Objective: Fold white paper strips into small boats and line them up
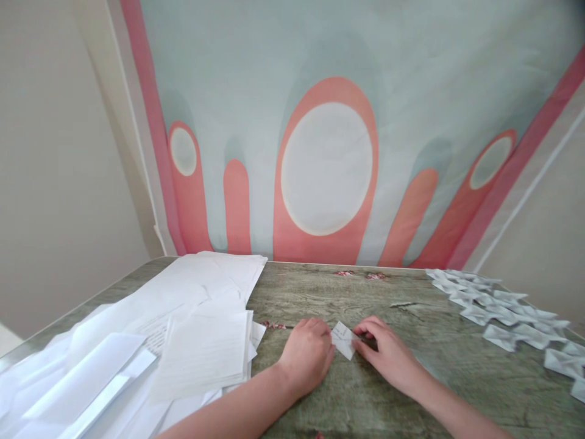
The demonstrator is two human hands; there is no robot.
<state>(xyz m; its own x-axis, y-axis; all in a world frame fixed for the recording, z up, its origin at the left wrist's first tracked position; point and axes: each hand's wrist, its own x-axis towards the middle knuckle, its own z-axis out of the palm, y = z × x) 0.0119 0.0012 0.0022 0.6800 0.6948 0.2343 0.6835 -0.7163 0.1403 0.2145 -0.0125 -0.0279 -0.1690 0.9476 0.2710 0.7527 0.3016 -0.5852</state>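
Observation:
A small folded paper square [343,341], turned like a diamond and creased across, lies on the wood-grain table between my hands. My left hand [307,353] is curled at its left corner, knuckles up, and hides that corner. On the right, my right hand [384,350] pinches the opposite corner between thumb and fingers. Just left of my left hand stands a stack of square white sheets [201,353] with faint lines on them.
Large white sheets [201,274] spread over the left side, with folded paper strips [86,378] on top. Several folded paper pieces [507,311] lie in rows at the right. A printed backdrop [326,244] stands behind the table [311,286].

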